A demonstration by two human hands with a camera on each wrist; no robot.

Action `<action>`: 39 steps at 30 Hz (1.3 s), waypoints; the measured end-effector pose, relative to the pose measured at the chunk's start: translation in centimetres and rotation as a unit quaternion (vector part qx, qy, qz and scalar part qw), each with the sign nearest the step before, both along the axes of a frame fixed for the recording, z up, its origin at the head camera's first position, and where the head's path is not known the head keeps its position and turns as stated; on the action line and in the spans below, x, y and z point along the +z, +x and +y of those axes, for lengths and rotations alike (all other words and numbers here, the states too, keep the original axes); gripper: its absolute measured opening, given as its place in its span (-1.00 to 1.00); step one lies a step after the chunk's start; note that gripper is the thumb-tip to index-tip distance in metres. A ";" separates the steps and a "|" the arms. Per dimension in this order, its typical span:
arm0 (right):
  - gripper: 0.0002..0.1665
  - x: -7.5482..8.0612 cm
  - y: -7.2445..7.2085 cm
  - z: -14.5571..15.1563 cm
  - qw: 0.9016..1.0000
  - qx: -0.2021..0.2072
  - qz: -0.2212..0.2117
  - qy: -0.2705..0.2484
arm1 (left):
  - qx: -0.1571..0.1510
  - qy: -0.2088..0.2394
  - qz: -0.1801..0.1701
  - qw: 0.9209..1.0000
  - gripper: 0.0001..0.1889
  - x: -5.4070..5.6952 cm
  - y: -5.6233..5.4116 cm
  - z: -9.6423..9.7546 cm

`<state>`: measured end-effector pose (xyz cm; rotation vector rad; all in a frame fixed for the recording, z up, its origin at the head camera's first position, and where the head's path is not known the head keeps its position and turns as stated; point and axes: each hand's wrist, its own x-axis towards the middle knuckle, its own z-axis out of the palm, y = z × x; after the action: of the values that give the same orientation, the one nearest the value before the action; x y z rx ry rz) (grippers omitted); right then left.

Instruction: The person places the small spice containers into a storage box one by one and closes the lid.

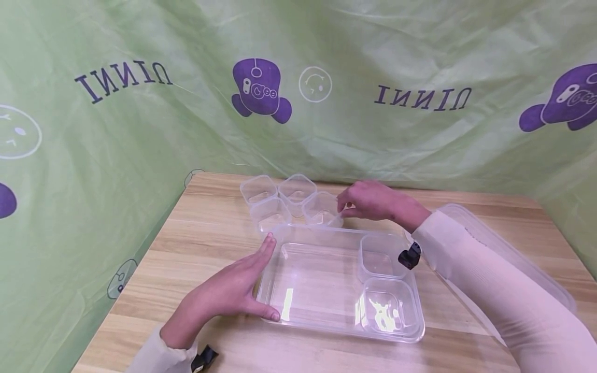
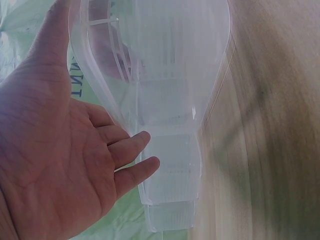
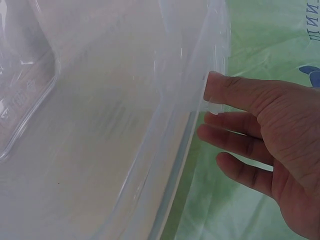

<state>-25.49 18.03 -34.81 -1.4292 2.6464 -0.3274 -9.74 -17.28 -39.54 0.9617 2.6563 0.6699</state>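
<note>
Clear rectangular plastic tray (image 1: 317,285): on the pale wood-grain table (image 1: 196,238); two square clear cups (image 1: 391,295) occupy its right end, open floor left of them.
Left hand (image 1: 233,285): spread wide, fingers straight, spanning the tray's left edge.
Right hand (image 1: 373,202): past the far rim, pinching a rounded clear plastic cup (image 1: 319,210) by its edge.
Three matching cups (image 1: 259,189): beside it, leftward, before the green printed curtain (image 1: 345,140).

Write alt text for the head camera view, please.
A person's right hand pinches a small clear cup behind a large clear box on a wooden table. The left hand spreads at the box's left end; two cups sit inside, at right.
</note>
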 end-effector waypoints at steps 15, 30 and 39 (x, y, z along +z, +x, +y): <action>-0.95 0.6 0.6 0.4 1.000 -0.013 0.017 -0.019 | 0.005 -0.008 0.003 1.000 0.50 0.1 0.1 0.2; -0.93 0.9 1.0 1.7 0.995 -0.025 0.043 -0.085 | 0.007 -0.004 0.002 1.000 0.50 0.2 0.1 0.2; -0.84 1.7 1.3 2.8 0.992 -0.073 0.031 -0.095 | 0.006 0.000 0.000 1.000 0.51 0.0 0.1 0.0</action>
<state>-24.21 20.86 -33.10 -1.3159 2.8440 -0.5741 -9.66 -17.24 -39.53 0.9454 2.6644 0.6714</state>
